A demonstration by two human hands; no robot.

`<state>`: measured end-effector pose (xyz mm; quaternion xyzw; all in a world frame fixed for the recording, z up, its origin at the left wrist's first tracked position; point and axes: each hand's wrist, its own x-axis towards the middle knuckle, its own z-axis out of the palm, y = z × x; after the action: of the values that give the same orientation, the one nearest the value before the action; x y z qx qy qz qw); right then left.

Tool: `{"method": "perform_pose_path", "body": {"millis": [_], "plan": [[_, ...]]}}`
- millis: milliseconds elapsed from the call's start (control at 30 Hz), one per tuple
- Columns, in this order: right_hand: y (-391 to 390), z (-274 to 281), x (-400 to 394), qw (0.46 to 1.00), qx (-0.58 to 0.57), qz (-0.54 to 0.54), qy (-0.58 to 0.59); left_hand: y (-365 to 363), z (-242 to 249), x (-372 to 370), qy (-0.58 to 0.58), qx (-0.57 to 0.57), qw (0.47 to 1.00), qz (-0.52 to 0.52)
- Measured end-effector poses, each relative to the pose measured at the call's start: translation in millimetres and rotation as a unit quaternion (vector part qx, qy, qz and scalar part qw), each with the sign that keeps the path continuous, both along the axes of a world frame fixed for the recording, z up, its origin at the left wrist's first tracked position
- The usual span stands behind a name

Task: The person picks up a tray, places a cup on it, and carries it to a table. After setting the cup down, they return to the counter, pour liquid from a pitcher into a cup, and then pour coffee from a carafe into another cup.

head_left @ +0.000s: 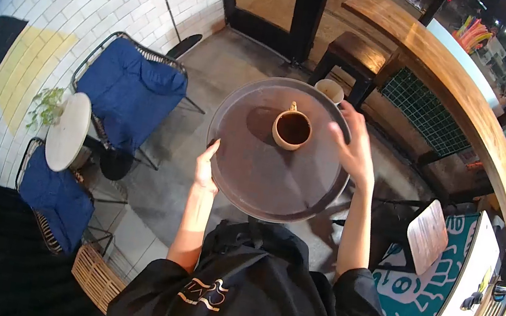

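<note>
A large round dark-brown metal tray (264, 173) is held level over the concrete floor (213, 72), carried at chest height. The left hand (206, 167) grips its near-left rim, fingers curled under the edge. The right hand (352, 148) hovers over the right rim, fingers spread wide, holding nothing. One tan ceramic cup of dark coffee (292, 129) sits upright near the tray's far middle; by my judgement, delivery is still ahead. A small white cup (330, 90) shows just beyond the far rim. Blue cushioned chairs (128, 89) and a round white surface (67, 130) stand well left; a long wooden surface (450, 83) bounds the right, leaving an open lane ahead.
</note>
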<state>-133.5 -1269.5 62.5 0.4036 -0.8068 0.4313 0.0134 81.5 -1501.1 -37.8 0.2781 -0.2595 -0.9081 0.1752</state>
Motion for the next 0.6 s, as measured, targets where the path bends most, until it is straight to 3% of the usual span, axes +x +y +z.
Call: {"method": "perform_pose_path", "body": {"millis": [200, 367, 600], "plan": [[-57, 5, -68, 0.984, 0.15, 0.094, -0.008, -12, -7, -103, -0.015, 0.017, 1.0, 0.0], [-91, 17, -115, 0.951, 0.31, 0.001, -0.008, -25, 4, -168, -0.026, 0.021, 0.999, -0.026], [-103, 13, -202, 0.968, 0.25, -0.01, 0.027, -68, -5, -253, -0.013, 0.015, 0.998, -0.063]]}}
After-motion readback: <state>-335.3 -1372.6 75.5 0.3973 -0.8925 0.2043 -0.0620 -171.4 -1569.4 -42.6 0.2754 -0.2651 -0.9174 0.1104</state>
